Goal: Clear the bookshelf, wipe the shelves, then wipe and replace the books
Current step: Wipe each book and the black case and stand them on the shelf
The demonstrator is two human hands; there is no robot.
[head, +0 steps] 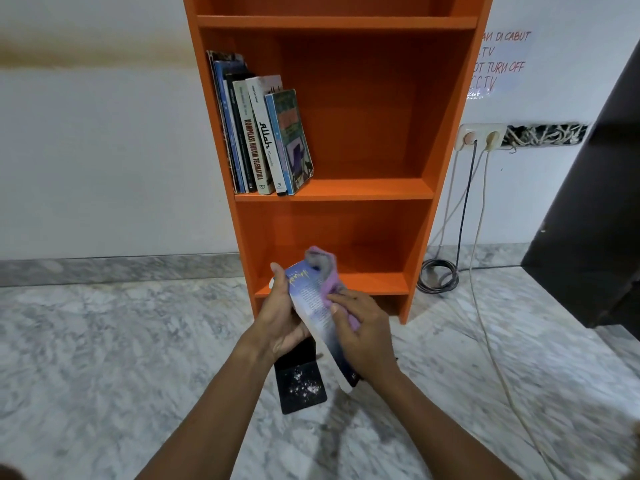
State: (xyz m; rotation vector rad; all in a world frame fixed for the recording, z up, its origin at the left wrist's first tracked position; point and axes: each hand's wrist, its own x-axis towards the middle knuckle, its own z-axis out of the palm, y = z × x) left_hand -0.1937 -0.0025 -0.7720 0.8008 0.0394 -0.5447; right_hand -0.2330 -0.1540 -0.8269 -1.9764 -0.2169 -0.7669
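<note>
An orange bookshelf (426, 188) stands against the white wall. Several books (263, 133) lean at the left of its middle shelf; the bottom shelf is bare. My left hand (280, 320) grips a blue-and-purple book (313, 306) from its left side, in front of the bottom shelf. My right hand (360, 337) holds a purple cloth (325, 271) against the book's cover. A dark book (301, 382) lies flat on the floor under my hands.
The floor is grey marble tile (104, 341). A wall socket (479, 136) right of the shelf feeds cables (464, 209) that trail down to a coil on the floor (436, 275). A dark piece of furniture (595, 220) stands at the right edge.
</note>
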